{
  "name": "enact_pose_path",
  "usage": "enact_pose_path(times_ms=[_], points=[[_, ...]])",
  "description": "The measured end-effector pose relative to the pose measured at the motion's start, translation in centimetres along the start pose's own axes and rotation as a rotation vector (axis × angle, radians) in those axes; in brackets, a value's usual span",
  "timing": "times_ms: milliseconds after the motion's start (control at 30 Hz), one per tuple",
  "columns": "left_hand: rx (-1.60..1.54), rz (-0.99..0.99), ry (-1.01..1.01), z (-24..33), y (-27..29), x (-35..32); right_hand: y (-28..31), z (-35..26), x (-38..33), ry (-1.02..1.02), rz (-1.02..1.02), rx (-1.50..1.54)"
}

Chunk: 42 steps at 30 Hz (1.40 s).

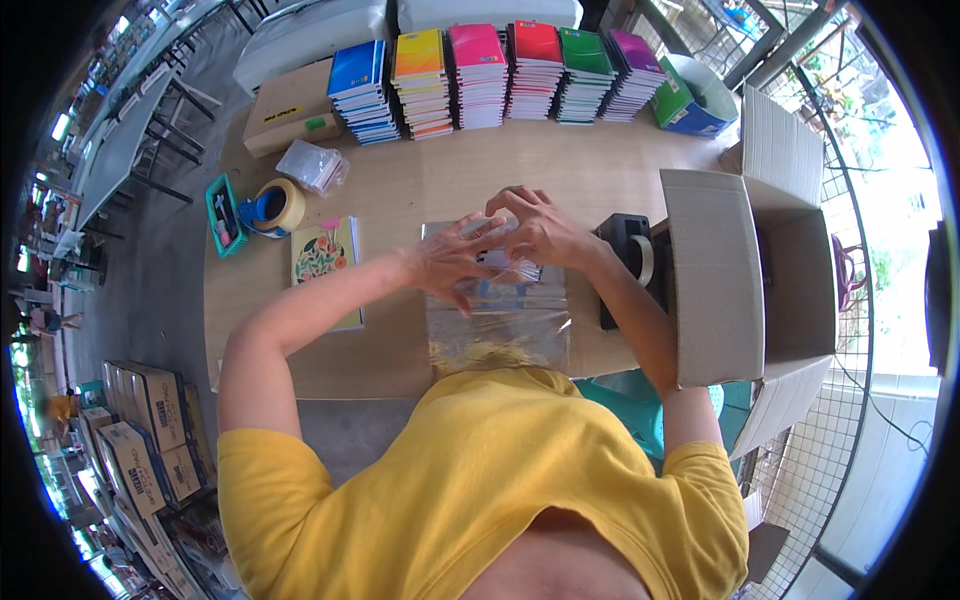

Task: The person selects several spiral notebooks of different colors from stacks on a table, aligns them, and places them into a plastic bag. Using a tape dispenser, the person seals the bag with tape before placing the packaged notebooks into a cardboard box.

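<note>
A clear plastic bag (500, 320) lies flat on the table in front of me, its near end against my yellow shirt. Part of a notebook or printed sheet with white and blue areas (528, 272) shows through it, mostly hidden under my hands. My left hand (455, 257) rests on the bag with fingers spread. Close against it, my right hand (540, 232) has its fingers curled and pinched on the bag's plastic near the far end. The exact grip is partly hidden.
Coloured notebook stacks (478, 80) line the table's far side. Left are a floral notebook (322, 258), tape rolls (285, 208), a teal basket (226, 215), a plastic-wrapped pack (312, 166) and a cardboard box (290, 110). Right stand a black tape dispenser (625, 240) and an open carton (715, 280).
</note>
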<state>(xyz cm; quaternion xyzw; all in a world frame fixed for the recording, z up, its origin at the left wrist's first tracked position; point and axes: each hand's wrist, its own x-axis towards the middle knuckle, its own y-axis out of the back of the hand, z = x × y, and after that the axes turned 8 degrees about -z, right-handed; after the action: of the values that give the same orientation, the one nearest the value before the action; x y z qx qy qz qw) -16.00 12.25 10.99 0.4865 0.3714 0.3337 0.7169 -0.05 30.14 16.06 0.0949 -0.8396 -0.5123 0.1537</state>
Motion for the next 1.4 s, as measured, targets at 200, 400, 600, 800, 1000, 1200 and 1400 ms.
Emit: enact_pose_path(times_ms=[200,400,600,800,1000,1200,1400], points=[[-0.127,0.146,-0.032,0.0,-1.4,0.0,-3.2,2.1,-0.4,-0.003,0.057,0.147],[-0.072,0.502,0.217,2.2,-2.3,1.9,-10.4,3.9,-3.2,-0.313,0.437,0.849],[-0.540,1.121,0.473,6.4,0.1,0.4,-9.2,3.1,-3.2,-0.446,0.354,0.953],[-0.257,0.884,0.466,5.4,-2.1,1.5,-8.8,3.4,-2.8,-0.383,0.343,1.012],[-0.646,1.040,0.517,4.7,-4.5,4.7,-10.0,4.1,-3.6,-0.341,0.515,1.309],[-1.028,1.069,0.516,4.6,-5.3,5.7,-7.9,2.6,-4.1,-0.489,0.580,1.057],[-1.420,1.068,0.464,4.0,-5.0,5.4,-7.8,0.8,-3.4,-0.568,0.580,0.721]])
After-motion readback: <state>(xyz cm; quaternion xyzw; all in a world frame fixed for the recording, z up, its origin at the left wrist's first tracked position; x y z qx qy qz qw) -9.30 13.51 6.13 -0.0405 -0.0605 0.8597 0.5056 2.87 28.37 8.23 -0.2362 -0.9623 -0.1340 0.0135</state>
